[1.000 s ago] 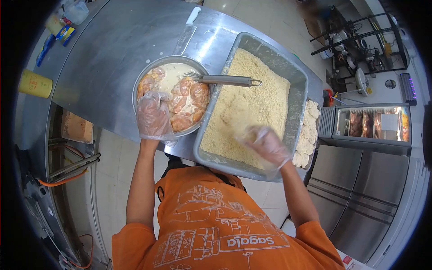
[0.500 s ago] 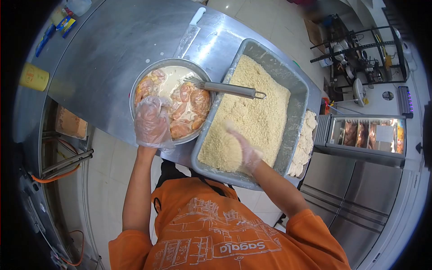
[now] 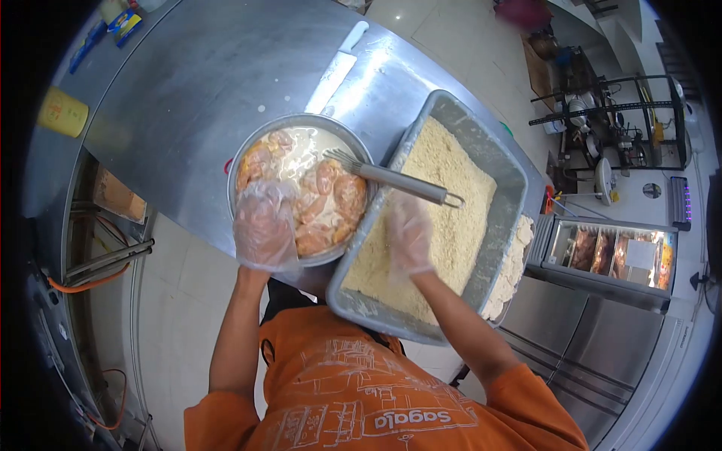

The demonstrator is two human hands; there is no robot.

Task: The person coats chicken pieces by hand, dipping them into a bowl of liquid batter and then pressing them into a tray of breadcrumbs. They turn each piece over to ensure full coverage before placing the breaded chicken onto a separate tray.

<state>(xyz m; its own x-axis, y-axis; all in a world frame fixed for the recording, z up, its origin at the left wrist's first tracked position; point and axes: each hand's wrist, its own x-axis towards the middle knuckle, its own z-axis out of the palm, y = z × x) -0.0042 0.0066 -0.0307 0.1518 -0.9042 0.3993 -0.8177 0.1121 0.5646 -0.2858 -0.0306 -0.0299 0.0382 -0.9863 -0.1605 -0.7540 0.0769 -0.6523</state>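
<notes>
"Steel tabletop (image 3: 188, 128) is shining up at me through the head view, with a knife (image 3: 335, 75) lying beyond the bowl (image 3: 301, 118). Where are you seeing the meat?"

"I'm seeing raw meat pieces (image 3: 350, 197) sitting in the bowl, glistening in pale liquid. My gloved left hand (image 3: 267, 225) is reaching over the near left rim. Its fingertips are hiding from me, so I cannot tell whether they're gripping a piece."

"And the right?"

"My gloved right hand (image 3: 411, 237) is reaching into the tub (image 3: 513, 184), over the crumbs (image 3: 451, 240). A whisk (image 3: 406, 184) is lying across above its fingertips, so I cannot tell whether they're curling or spreading."

"How are you judging the meat's handling?"

"I'm expecting soft, floppy, slippery pieces, fairly weighty for their size. I'm favouring fingers under the thickest part, cupping broadly; pinching a thin edge would be risking a slip or a tear."

"And the crumbs?"

"I'm reckoning them light, dry and loose. I'm preferring a cupped palm, since grains would be leaking between spread fingers."
</notes>
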